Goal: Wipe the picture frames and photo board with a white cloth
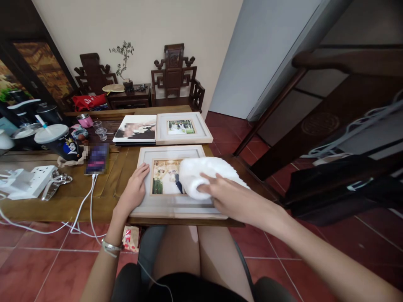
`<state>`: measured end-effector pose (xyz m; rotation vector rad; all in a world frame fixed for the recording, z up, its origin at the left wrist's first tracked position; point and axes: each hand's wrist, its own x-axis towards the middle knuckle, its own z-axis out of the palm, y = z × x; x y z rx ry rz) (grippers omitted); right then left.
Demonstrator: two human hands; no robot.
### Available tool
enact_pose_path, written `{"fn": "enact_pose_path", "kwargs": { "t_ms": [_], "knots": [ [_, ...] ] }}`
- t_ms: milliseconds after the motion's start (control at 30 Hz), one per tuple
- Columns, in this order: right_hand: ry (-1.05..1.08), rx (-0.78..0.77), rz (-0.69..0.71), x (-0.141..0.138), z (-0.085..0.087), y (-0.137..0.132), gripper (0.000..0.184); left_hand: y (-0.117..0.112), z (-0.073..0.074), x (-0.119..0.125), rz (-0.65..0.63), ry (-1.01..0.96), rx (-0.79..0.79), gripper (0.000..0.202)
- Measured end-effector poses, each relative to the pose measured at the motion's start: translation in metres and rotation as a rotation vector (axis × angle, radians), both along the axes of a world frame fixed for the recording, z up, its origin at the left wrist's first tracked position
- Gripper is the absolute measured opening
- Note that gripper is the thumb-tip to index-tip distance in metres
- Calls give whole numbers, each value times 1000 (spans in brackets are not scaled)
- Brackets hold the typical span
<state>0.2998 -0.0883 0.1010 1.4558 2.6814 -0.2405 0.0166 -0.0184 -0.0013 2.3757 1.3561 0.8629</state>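
A pale wooden picture frame with a wedding photo lies flat at the table's front edge. My left hand grips its left side, the fingers bent over the rim. A fluffy white cloth is bunched in my right hand, whose fingers press it down over the right part of the photo and glass. The cloth hides that part of the frame. Just beyond lies a second framed photo, beside a photo album with a blurred cover.
Left on the wooden table are a phone with white cables, a power strip, a clear hair claw and a lidded dark cup. A dark wooden chair stands close on the right.
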Motion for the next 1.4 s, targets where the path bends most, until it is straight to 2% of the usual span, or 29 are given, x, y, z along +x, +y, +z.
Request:
{"fn": "enact_pose_path", "kwargs": {
  "t_ms": [133,200,267,333,400,600,700,800,933,1033,1133,1233,1400],
  "knots": [
    [5,235,-69,-18,-13,46,54,0,1,-1,-7,2,2,52],
    [-42,276,-83,-29,-25,66,54,-1,2,-1,-5,-2,2,53],
    [-90,259,-93,-37,-35,74,50,-2,3,0,5,-6,0,52],
    [-117,209,-80,-40,-40,67,48,-2,3,1,16,-2,0,51],
    [-123,140,-43,-39,-35,46,49,-1,1,2,22,3,10,50],
    [-10,-170,114,-33,0,-27,51,1,-5,0,12,-22,47,51],
    [92,-198,127,-38,-6,-35,48,2,-6,-1,-2,-23,43,51],
    [144,-118,113,-46,-27,-18,51,2,-5,-2,-15,7,35,50],
    [118,86,29,-52,-48,34,58,1,-3,-3,-37,4,28,50],
    [91,213,-29,-53,-54,73,56,0,-1,-2,-32,-12,6,49],
    [79,222,-27,-57,-53,86,52,-1,1,-1,-15,-32,-17,50],
    [76,116,4,-60,-45,68,52,-1,0,0,-1,-38,-13,50],
    [124,-151,127,-54,-15,4,50,-1,-3,1,11,-4,18,51]
  ]
}}
